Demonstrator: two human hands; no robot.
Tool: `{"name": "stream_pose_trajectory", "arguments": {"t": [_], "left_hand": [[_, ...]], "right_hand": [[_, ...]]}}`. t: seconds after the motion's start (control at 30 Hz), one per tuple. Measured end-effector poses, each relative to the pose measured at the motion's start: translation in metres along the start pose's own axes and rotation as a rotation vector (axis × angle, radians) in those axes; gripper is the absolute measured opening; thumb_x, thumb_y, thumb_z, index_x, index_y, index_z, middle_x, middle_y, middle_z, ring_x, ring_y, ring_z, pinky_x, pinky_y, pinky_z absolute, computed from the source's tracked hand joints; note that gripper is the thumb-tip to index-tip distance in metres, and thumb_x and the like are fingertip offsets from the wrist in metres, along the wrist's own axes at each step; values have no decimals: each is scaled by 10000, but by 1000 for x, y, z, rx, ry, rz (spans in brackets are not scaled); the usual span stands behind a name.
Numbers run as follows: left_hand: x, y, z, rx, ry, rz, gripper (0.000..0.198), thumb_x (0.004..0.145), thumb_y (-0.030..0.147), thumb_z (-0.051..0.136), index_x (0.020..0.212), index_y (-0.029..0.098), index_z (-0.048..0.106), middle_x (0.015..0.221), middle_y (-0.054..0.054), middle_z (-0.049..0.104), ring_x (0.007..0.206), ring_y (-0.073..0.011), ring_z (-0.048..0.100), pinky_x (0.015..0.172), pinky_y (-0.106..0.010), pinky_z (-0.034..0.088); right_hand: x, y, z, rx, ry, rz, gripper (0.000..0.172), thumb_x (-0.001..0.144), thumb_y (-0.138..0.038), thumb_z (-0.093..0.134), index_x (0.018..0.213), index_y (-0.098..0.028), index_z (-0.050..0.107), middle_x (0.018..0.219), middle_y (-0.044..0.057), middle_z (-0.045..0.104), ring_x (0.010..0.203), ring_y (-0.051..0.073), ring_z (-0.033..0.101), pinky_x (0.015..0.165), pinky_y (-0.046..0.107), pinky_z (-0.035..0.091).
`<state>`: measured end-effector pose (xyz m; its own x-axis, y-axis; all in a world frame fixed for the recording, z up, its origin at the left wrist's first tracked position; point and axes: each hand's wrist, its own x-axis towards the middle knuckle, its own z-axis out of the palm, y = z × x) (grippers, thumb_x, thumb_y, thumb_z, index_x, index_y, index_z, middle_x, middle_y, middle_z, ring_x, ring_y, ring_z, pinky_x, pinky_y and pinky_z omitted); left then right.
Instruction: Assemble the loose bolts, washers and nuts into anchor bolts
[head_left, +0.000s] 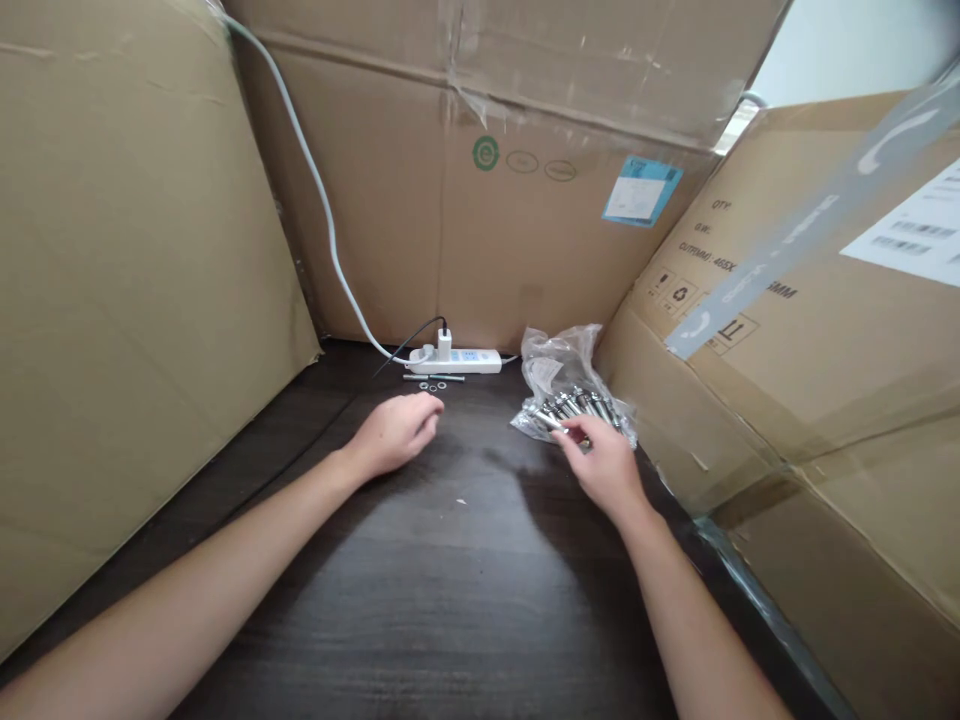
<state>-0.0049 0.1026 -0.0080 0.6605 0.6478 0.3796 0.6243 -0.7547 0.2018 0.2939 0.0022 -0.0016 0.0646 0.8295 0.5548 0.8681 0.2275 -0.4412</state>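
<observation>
My right hand pinches a silvery metal bolt between thumb and fingers, at the front edge of a clear plastic bag. Inside and at the mouth of that bag lie several similar bolts. My left hand is closed above the tabletop, its fingers curled downward; whatever they may hold is hidden. Just beyond it, a thin metal rod lies sideways, with a few small washers or nuts in front of it.
A white power strip with a plugged-in charger stands at the back of the dark table. A white cable runs up the left. Cardboard boxes wall the left, back and right.
</observation>
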Motion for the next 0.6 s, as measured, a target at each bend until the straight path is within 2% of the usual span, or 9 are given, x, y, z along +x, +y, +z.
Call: {"name": "stream_pose_trajectory", "arguments": {"t": [0.1,0.2,0.33,0.47,0.6], "left_hand": [[0,29,2,1,-55,87,258,925,314,403,1120,184,511,977,-63,622,883,-195,587,787,-320,411],[-2,41,4,-26,-75,142,256,935,348,403,1104,186,507,955,-63,614,862,-197,577,764,-327,409],[-2,33,7,-45,-72,139,205,955,316,363,1017,190,513,918,-50,612,819,-192,564,735,-325,402],[-1,24,9,-60,-109,95,162,950,292,386,996,192,504,922,-40,615,826,-189,571,736,-316,401],[1,23,9,-81,-136,58,150,952,282,383,979,198,505,920,-30,618,834,-183,579,736,-307,403]], "right_hand": [[-8,-27,18,132,-48,-118,138,864,-294,561,876,-189,649,795,53,652,741,192,596,718,317,471],[-17,-44,34,231,-60,-140,131,876,-283,552,895,-195,648,790,48,647,744,185,591,702,310,477],[-19,-47,48,253,-77,-125,133,879,-284,540,906,-199,638,787,42,636,727,176,579,689,301,475],[-6,-47,66,214,-138,-120,114,864,-261,512,894,-188,594,813,42,607,685,158,559,655,275,463],[6,-54,79,253,-244,-126,161,869,-244,470,1003,-197,546,898,42,621,656,143,564,637,260,460]]}}
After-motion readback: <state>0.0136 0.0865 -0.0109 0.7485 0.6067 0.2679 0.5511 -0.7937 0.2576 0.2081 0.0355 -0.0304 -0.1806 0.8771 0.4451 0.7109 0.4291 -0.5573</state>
